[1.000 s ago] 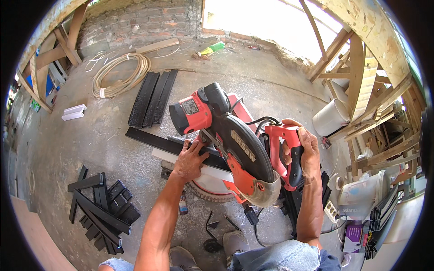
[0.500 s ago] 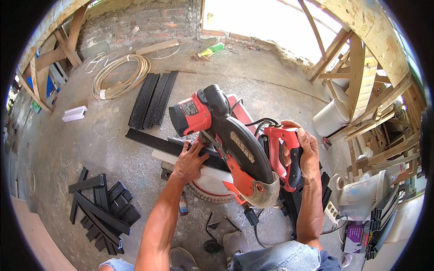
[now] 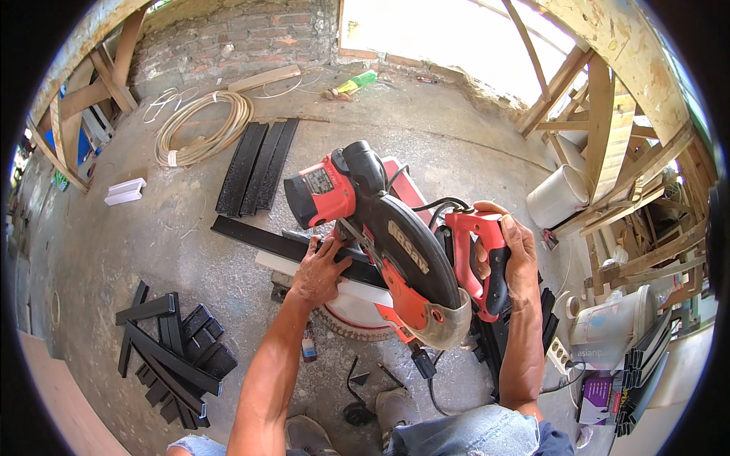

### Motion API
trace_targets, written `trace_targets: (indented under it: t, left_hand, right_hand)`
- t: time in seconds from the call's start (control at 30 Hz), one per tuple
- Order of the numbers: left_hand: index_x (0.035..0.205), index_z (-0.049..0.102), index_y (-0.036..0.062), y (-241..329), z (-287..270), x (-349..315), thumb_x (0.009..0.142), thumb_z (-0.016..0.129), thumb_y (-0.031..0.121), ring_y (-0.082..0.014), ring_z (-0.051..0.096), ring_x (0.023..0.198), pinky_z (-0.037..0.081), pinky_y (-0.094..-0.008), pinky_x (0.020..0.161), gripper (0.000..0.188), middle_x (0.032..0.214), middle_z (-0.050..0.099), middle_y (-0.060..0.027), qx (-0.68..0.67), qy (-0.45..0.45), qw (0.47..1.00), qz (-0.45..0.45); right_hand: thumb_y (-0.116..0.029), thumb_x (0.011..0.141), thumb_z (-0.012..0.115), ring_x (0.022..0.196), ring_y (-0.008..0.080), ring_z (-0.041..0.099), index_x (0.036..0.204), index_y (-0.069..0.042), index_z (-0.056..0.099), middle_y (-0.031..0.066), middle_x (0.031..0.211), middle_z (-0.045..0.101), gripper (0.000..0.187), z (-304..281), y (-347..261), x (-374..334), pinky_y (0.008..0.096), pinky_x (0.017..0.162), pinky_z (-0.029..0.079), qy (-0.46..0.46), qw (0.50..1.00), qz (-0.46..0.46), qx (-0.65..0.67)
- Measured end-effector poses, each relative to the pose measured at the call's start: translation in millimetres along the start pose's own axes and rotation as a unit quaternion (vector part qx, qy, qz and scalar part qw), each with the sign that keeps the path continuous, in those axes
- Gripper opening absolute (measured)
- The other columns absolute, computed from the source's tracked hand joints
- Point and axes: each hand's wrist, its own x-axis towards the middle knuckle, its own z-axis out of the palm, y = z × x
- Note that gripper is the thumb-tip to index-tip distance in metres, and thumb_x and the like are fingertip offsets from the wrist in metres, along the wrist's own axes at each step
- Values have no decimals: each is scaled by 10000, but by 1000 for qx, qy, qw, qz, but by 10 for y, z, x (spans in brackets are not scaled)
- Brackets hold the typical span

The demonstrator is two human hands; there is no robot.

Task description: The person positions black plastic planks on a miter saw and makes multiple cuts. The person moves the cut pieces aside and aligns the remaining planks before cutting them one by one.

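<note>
A red and black mitre saw [image 3: 407,239] stands on the floor in front of me, its round guard low over the base. Around its D-shaped handle [image 3: 496,262] the fingers of my right hand [image 3: 521,258] are wrapped. My left hand [image 3: 319,273] grips a long black bar [image 3: 255,237], holding it on the saw table just left of the guard. The bar's free end sticks out to the far left. Where the bar passes under the saw head, the guard hides it, and the blade's contact with it cannot be made out.
Black bars [image 3: 255,167] lie side by side beyond the saw. Several cut black pieces [image 3: 171,349] are heaped at left, near a white block [image 3: 125,191]. A coiled hose [image 3: 169,144] lies farther back. Buckets [image 3: 557,196], a power strip [image 3: 559,355] and stacked timber [image 3: 646,243] stand at right.
</note>
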Motion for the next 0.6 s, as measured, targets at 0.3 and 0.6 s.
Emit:
trace_targets:
  t: [0.3, 0.6]
  left_hand:
    - [1150, 742, 93, 13, -6, 3, 649, 845, 172, -328, 453, 1358, 266, -599, 1204, 518, 1360, 519, -151, -5, 16, 1000, 0]
    - [1160, 738, 93, 25, -31, 8, 664, 845, 177, -330, 446, 1365, 257, -599, 1209, 514, 1374, 513, -156, 2, 6, 1000, -1]
  right_hand:
    - [-452, 1097, 480, 475, 113, 558, 1339, 50, 609, 66, 672, 625, 572, 5, 4, 2, 242, 453, 451, 1, 1000, 0, 3]
    - [-444, 1100, 475, 467, 114, 555, 1343, 52, 610, 65, 672, 627, 569, 2, 3, -7, 244, 439, 451, 2, 1000, -1, -2]
